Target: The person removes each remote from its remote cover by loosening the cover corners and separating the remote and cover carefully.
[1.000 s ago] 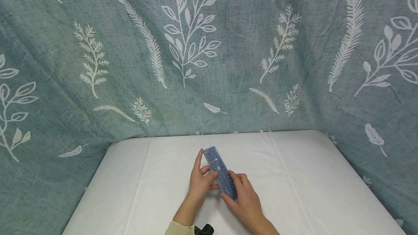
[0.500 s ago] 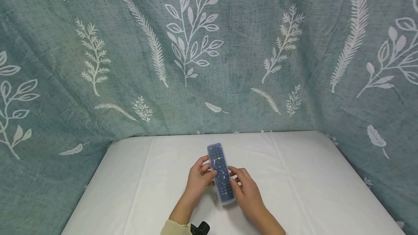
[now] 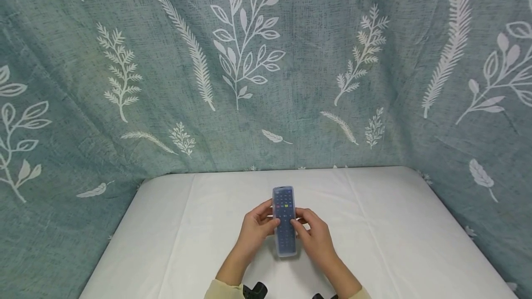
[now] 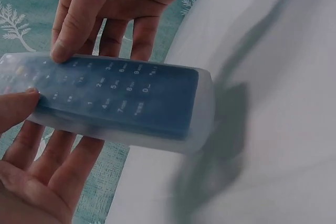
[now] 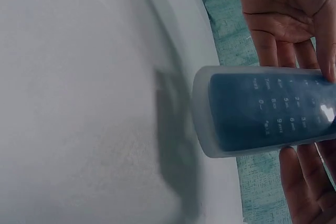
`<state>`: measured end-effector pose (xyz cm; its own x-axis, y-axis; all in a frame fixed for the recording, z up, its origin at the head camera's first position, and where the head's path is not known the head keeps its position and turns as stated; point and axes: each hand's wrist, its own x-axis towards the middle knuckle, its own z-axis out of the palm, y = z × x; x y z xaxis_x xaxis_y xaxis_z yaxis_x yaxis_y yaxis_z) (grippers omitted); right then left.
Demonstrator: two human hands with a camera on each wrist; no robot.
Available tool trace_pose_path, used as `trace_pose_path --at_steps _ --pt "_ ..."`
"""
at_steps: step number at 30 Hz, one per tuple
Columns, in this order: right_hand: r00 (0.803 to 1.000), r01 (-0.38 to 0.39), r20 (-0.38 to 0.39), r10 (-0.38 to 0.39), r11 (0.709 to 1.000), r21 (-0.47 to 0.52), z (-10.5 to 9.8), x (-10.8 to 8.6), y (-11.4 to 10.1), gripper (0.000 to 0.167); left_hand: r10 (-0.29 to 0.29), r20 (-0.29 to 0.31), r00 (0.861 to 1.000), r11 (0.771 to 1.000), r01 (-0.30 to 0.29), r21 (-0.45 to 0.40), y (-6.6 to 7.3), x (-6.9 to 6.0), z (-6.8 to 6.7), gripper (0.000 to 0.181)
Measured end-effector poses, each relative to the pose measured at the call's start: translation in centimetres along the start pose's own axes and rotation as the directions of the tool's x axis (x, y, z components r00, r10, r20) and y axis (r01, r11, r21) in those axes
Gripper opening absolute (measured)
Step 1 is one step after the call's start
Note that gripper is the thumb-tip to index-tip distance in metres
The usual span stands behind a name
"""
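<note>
A dark blue remote control (image 3: 285, 232) in a translucent sleeve is held up above the white table, its button face toward the head camera and its long side nearly upright in that view. My left hand (image 3: 255, 230) grips its left edge, thumb on the front and fingers behind. On the opposite edge my right hand (image 3: 317, 239) pinches it in the same way. In the left wrist view the number keys of the remote control (image 4: 115, 95) show through the cloudy sleeve, which reaches past its lower end. The right wrist view shows that same end of the remote control (image 5: 247, 111).
A white cloth covers the table (image 3: 208, 225), with faint fold lines. Behind and at both sides hangs a green curtain (image 3: 299, 59) with white leaf prints. Black wrist devices (image 3: 255, 290) sit below the hands.
The remote control has turned from a leftward slant to nearly upright and shifted slightly right. My right hand has moved its hold from the lower end up to the right edge.
</note>
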<state>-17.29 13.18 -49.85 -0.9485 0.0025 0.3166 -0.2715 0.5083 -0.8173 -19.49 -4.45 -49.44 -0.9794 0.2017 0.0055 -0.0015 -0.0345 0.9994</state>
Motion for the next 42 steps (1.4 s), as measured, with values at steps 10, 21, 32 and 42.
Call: trace_pose_path --at_steps 10,21,32,42 --pt "1.000 -0.030 0.009 0.030 0.998 0.050 0.1 -0.2 0.4 0.018 -0.001 -0.019 1.000 0.999 0.002 0.037 -0.9 -0.3 0.1 0.038" --pt "0.999 -0.035 0.008 0.034 0.997 0.063 0.3 -0.3 0.6 0.018 0.003 -0.053 0.999 0.999 -0.002 0.033 -1.2 -0.3 0.2 0.037" --pt "1.000 -0.001 -0.031 0.003 0.998 0.069 0.2 -0.1 0.5 0.018 0.009 -0.086 0.996 1.000 -0.008 0.010 -1.3 -0.5 0.2 0.035" --pt "0.998 0.018 -0.065 -0.013 0.996 0.085 -0.3 0.4 0.1 0.021 -0.077 -0.186 0.980 0.997 0.074 -0.020 -1.3 -0.7 -0.1 0.025"
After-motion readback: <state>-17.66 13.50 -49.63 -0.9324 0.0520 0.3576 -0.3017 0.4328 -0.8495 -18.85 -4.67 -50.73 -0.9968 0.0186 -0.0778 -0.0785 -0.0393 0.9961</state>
